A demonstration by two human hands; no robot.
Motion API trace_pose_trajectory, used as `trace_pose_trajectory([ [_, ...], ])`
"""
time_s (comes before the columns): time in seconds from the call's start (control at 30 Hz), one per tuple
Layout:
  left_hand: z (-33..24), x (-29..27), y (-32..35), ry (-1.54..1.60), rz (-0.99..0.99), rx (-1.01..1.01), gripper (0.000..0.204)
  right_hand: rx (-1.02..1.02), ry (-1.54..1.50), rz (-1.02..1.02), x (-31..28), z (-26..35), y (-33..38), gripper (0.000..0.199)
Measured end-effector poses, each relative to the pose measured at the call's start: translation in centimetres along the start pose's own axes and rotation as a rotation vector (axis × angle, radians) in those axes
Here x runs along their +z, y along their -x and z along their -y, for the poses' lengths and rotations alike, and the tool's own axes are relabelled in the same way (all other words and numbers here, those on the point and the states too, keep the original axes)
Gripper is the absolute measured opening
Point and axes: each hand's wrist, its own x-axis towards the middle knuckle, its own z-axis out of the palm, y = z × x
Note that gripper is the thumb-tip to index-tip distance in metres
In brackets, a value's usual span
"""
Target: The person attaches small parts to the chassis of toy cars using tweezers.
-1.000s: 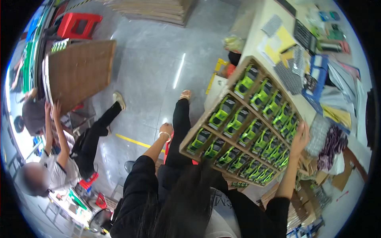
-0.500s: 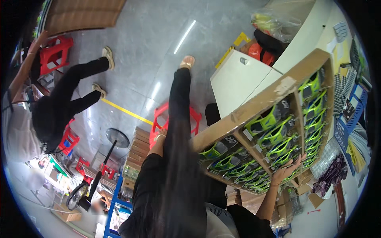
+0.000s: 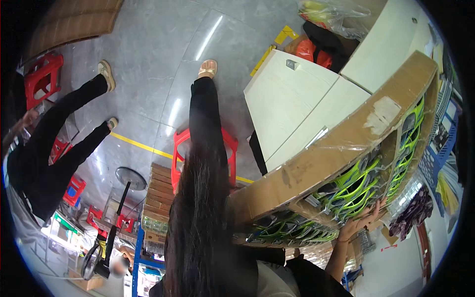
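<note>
A large cardboard box (image 3: 341, 151), its open side divided into compartments, stands tilted at my right. Rows of lime-green and dark eyewear (image 3: 354, 190) fill the compartments, some with clear wrapping. My right hand (image 3: 363, 218) has its fingers spread over the box's open side, gripping around a divider beside the eyewear. My left hand is out of sight; long dark hair (image 3: 198, 222) covers the middle of the view. A red plastic stool (image 3: 230, 153) stands behind one dark-trousered leg (image 3: 204, 111).
White cabinets (image 3: 292, 99) stand beyond the box. Stacked brown cartons (image 3: 158, 193) and a round-based black stand (image 3: 131, 178) are to the left. Another person in dark trousers (image 3: 64, 133) is at far left. Blue baskets (image 3: 440, 148) line the right side.
The box has tilted so more of its outer side shows and less of the eyewear. My right hand stays on it. My left hand, earlier at the red stool, is no longer visible.
</note>
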Motion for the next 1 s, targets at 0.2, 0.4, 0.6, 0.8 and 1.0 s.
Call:
trace_pose_trajectory([
  [0.2,-4.3,-0.2,-0.5,0.222,0.015,0.053,0.067,0.011,0.02,-0.021,-1.4,-0.6,0.3,0.041],
  [0.4,-10.8,-6.9,-5.9,0.433,-0.026,0.175,0.062,-0.096,0.003,-0.071,-1.3,-3.0,0.1,0.04],
  [0.6,-18.3,-14.7,-11.2,0.613,-0.027,0.381,0.058,-0.066,0.049,-0.1,-1.8,-1.8,-0.3,0.036],
  [0.8,-12.7,-23.5,-15.0,0.819,-0.046,0.569,0.054,-0.116,0.049,-0.16,-2.6,-1.4,0.4,0.029],
  [1.0,-20.9,-23.9,-13.2,1.001,-0.012,0.812,0.052,-0.18,0.031,-0.256,-2.5,-2.7,1.7,0.027],
])
